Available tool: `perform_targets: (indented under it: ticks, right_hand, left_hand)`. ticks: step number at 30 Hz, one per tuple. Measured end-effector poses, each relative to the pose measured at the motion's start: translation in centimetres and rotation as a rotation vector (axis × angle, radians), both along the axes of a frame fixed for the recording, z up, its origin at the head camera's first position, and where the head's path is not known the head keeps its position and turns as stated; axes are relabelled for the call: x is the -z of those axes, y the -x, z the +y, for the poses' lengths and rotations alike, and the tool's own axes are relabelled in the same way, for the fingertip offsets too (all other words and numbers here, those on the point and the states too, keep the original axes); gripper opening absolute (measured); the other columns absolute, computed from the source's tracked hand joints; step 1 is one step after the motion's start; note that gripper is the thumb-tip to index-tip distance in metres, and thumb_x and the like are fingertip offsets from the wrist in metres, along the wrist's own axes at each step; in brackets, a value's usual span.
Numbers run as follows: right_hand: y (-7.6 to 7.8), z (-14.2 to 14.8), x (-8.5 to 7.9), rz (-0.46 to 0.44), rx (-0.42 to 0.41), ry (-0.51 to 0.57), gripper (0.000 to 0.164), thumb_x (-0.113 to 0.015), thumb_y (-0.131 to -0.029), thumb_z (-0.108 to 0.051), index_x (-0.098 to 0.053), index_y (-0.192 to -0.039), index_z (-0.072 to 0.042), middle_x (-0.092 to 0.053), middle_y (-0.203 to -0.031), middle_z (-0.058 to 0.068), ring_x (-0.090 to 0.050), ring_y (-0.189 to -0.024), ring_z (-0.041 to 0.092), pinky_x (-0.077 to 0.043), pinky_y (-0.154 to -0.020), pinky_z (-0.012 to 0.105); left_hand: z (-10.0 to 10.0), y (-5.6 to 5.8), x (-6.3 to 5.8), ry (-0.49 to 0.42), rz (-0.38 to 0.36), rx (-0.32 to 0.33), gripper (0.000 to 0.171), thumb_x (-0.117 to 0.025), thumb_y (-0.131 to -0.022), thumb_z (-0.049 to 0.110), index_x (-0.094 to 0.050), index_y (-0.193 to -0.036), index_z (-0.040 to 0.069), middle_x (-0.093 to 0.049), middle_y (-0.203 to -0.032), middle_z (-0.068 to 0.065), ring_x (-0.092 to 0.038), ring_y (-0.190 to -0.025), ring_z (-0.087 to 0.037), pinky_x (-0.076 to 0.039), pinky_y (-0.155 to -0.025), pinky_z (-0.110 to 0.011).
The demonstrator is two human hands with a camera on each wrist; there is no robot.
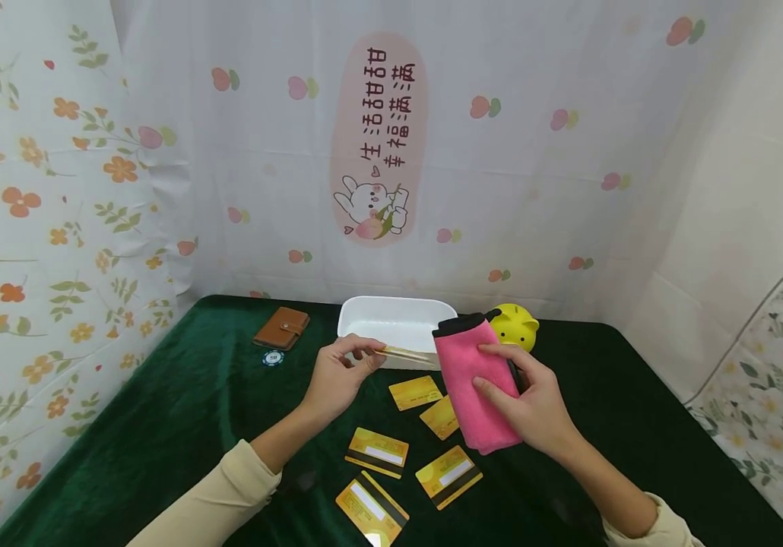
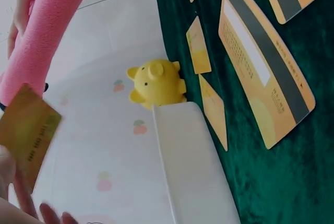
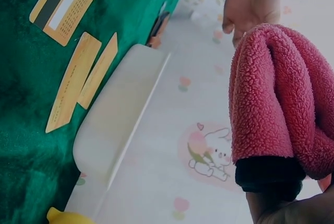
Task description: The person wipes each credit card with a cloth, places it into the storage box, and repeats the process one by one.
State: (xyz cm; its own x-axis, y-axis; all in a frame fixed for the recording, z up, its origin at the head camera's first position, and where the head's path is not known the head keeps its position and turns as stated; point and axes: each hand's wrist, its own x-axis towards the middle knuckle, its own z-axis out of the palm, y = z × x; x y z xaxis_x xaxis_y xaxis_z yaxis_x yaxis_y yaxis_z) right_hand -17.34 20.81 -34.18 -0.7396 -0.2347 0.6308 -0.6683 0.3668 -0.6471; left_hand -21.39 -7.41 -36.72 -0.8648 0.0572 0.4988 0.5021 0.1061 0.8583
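Note:
My left hand (image 1: 333, 384) pinches a thin gold bank card (image 1: 405, 354) by its edge, above the front rim of a white plastic tray (image 1: 397, 310). Printed numbers show on the card's face (image 2: 32, 135) in the left wrist view. A folded pink fleece cloth (image 1: 470, 384) with black edging is gripped by my right hand (image 1: 535, 403), thumb and fingers across it. Loops of the cloth (image 3: 266, 98) fill the right side of the right wrist view. On the table below lie several gold cards (image 1: 378, 451), some with a black stripe upward.
A yellow pig figure (image 1: 518, 328) stands right of the tray, partly behind the cloth. At the back left are a brown wallet (image 1: 280, 328) and a blue-and-white poker chip (image 1: 273, 358). Dark green velvet (image 1: 179, 425) covers the table; printed curtains (image 1: 261, 167) hang behind.

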Motion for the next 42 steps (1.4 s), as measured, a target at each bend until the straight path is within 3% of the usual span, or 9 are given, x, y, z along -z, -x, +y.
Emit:
perform_targets:
  ticks: [4,8,10,13,18,26,36,42]
  right_hand:
    - [-0.1,0.0,0.0,-0.008,-0.005,0.007,0.046,-0.073,-0.083,0.009,-0.06,-0.125,-0.005,-0.06,-0.115,0.013,-0.065,-0.09,0.015,-0.059,-0.065,0.03]
    - [-0.2,0.0,0.0,-0.008,-0.007,0.014,0.046,-0.072,-0.082,0.01,-0.061,-0.124,-0.006,-0.06,-0.115,0.012,-0.065,-0.091,0.014,-0.059,-0.065,0.031]
    - [-0.1,-0.1,0.0,-0.009,-0.011,0.018,0.045,-0.072,-0.082,0.01,-0.061,-0.124,-0.006,-0.06,-0.115,0.011,-0.065,-0.091,0.015,-0.059,-0.065,0.031]
    - [-0.1,-0.2,0.0,-0.004,-0.016,0.019,0.045,-0.072,-0.082,0.011,-0.061,-0.123,-0.006,-0.06,-0.115,0.01,-0.064,-0.092,0.015,-0.059,-0.066,0.031]
    - [-0.1,-0.4,-0.1,0.014,-0.035,0.022,0.046,-0.072,-0.082,0.012,-0.061,-0.123,-0.004,-0.06,-0.115,0.011,-0.064,-0.092,0.015,-0.059,-0.066,0.031]
    - [0.1,-0.4,-0.1,0.028,-0.045,0.003,0.046,-0.072,-0.082,0.012,-0.06,-0.124,-0.003,-0.059,-0.116,0.011,-0.063,-0.095,0.013,-0.059,-0.068,0.03]
    - [0.3,-1.6,0.2,0.01,-0.095,0.001,0.045,-0.071,-0.083,0.01,-0.061,-0.124,-0.005,-0.061,-0.116,0.01,-0.062,-0.098,0.017,-0.059,-0.072,0.032]
    - [0.4,-2.2,0.5,-0.003,-0.097,-0.004,0.043,-0.072,-0.084,0.008,-0.061,-0.123,-0.005,-0.061,-0.118,0.01,-0.06,-0.102,0.018,-0.059,-0.073,0.032]
  left_hand:
    - [0.5,0.2,0.2,-0.065,0.013,0.0,0.011,-0.071,-0.09,0.005,-0.076,-0.098,0.0,-0.059,-0.095,-0.014,-0.047,-0.086,-0.021,-0.039,-0.067,-0.023]
    - [0.7,0.3,0.3,-0.128,-0.031,0.01,0.013,-0.069,-0.091,0.004,-0.074,-0.101,-0.002,-0.069,-0.097,-0.016,-0.059,-0.085,-0.012,-0.049,-0.068,-0.02]
    - [0.7,0.4,0.4,-0.145,-0.062,0.007,0.014,-0.069,-0.092,0.005,-0.073,-0.103,-0.003,-0.072,-0.096,-0.017,-0.065,-0.083,-0.015,-0.051,-0.065,-0.021]
    - [0.7,0.5,0.5,-0.15,-0.1,0.002,0.019,-0.068,-0.093,0.009,-0.072,-0.107,-0.003,-0.074,-0.096,-0.018,-0.07,-0.076,-0.017,-0.049,-0.057,-0.021]
    - [0.7,0.3,0.5,-0.139,-0.131,0.036,0.022,-0.067,-0.095,0.011,-0.071,-0.111,-0.003,-0.074,-0.098,-0.019,-0.073,-0.072,-0.021,-0.051,-0.053,-0.023]
    - [0.7,0.2,0.1,-0.119,-0.215,0.032,0.026,-0.068,-0.094,0.011,-0.066,-0.114,-0.007,-0.073,-0.103,-0.021,-0.074,-0.073,-0.025,-0.05,-0.048,-0.021]
    - [1.1,0.0,-0.2,-0.15,-0.234,0.131,0.029,-0.065,-0.096,0.012,-0.063,-0.117,-0.008,-0.071,-0.108,-0.022,-0.074,-0.079,-0.027,-0.056,-0.057,-0.025]
    - [1.2,-0.2,-0.3,-0.188,-0.254,0.202,0.029,-0.061,-0.099,0.01,-0.061,-0.12,-0.009,-0.07,-0.11,-0.023,-0.072,-0.087,-0.038,-0.057,-0.062,-0.026]
